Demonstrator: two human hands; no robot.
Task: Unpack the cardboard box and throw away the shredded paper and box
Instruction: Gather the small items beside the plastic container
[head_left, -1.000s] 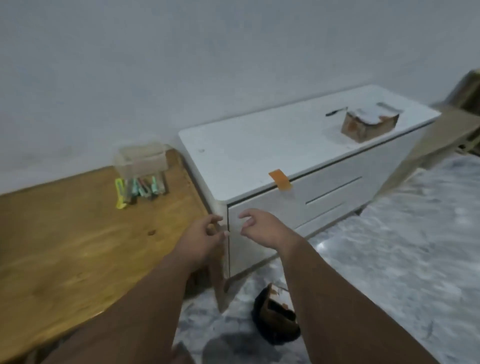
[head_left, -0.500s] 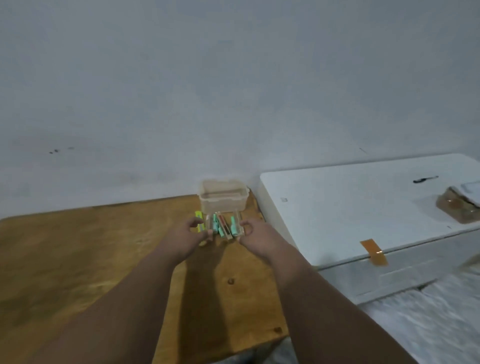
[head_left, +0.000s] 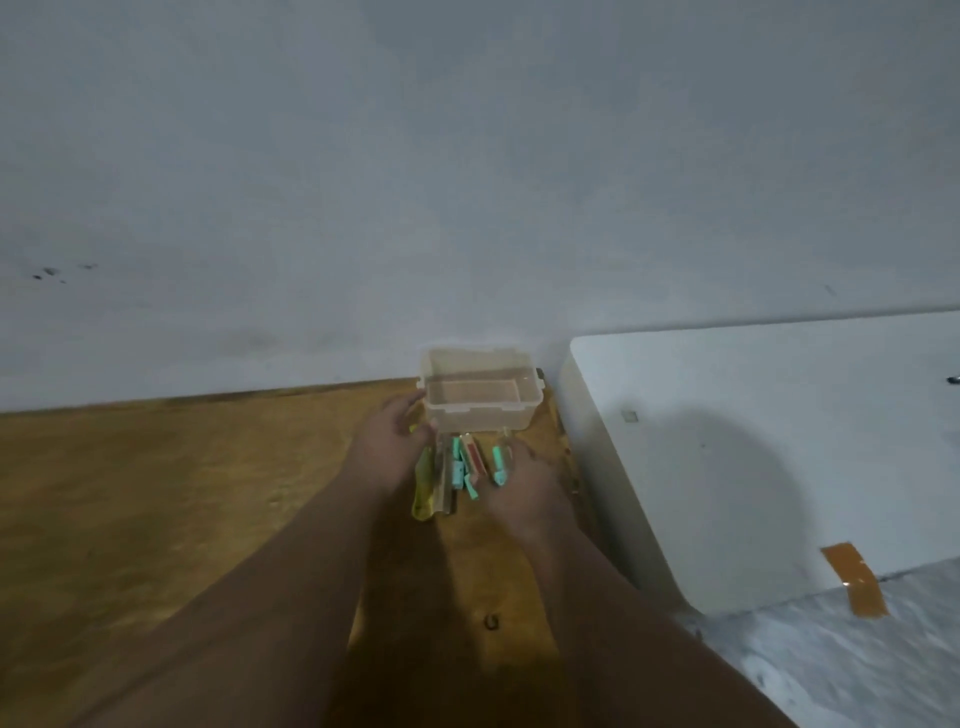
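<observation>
A small bundle of colourful items, green, yellow and red, lies on the wooden table just in front of a clear plastic container. My left hand rests against the bundle's left side, fingers spread, with the thumb near the container's left corner. My right hand presses against the bundle's right side, and a green piece lies by its fingers. Whether the right hand grips anything is hidden by the back of the hand. No cardboard box or shredded paper is in view.
A white cabinet stands right of the table, with a strip of brown tape on its front edge. A plain grey wall rises behind. Marble floor shows at lower right.
The view has swung left, from the cabinet and the floor to the table. Both hands have reached forward and closed in on the colourful bundle from either side.
</observation>
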